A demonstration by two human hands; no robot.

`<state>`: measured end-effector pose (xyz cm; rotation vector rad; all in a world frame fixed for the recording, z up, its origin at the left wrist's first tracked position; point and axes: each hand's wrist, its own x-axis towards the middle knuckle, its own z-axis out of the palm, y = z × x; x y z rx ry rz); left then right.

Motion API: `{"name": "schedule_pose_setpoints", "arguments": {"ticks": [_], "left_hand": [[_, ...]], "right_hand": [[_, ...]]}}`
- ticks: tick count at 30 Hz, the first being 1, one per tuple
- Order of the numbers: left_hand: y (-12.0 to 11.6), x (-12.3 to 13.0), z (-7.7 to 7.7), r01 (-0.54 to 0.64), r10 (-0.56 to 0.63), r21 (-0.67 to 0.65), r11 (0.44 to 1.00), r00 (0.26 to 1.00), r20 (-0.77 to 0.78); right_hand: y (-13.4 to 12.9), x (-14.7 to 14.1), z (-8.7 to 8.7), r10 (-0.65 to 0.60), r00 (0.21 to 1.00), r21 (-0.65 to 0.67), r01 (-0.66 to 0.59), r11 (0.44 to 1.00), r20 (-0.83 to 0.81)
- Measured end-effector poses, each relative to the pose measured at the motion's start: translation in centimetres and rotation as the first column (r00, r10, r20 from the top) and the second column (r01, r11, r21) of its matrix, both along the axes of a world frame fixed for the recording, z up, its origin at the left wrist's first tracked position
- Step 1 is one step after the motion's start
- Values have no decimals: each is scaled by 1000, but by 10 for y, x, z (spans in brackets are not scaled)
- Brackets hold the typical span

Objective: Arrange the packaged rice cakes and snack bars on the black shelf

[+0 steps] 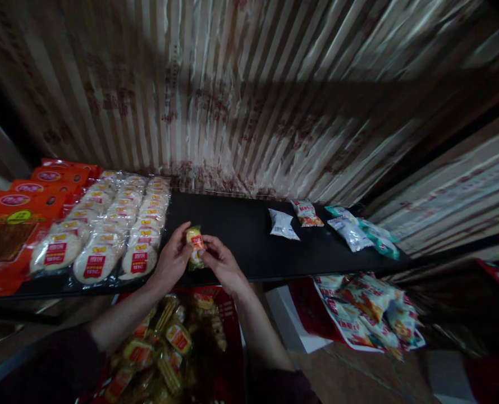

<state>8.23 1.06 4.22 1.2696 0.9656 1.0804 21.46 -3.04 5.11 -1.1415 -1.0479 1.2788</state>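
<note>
Between my two hands is a small yellow snack packet (196,242) with a red label, held upright over the black shelf (232,224). My left hand (174,253) grips its left side, thumb on the front. On its right side my right hand (220,259) is closed with thumb and fingers on the wrapper. Just left of my left hand stand rows of round white wrapped crackers (140,252) with red labels. Below my forearms a red box (228,336) holds many similar yellow packets (177,336).
Orange snack bags (19,224) overlap at the shelf's left end. Small pouches, one white (283,224), one red-and-white (306,213) and several teal-and-silver (352,231), lie to the right. An open bag of snack pouches (371,308) sits lower right. A striped plastic sheet (232,112) hangs behind.
</note>
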Motion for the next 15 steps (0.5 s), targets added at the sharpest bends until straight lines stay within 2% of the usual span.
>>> {"name": "schedule_pose_setpoints", "arguments": {"ticks": [3, 9, 15], "left_hand": [[11, 3, 0, -29, 30, -66, 997, 999, 14], [21, 10, 1, -37, 44, -84, 996, 995, 91], [20, 13, 7, 35, -17, -132, 991, 990, 139]], "right_hand": [[10, 6, -1, -25, 999, -27, 24, 999, -41], [26, 18, -7, -197, 977, -27, 196, 980, -80], [30, 28, -10, -309, 931, -40, 308, 951, -194]]}}
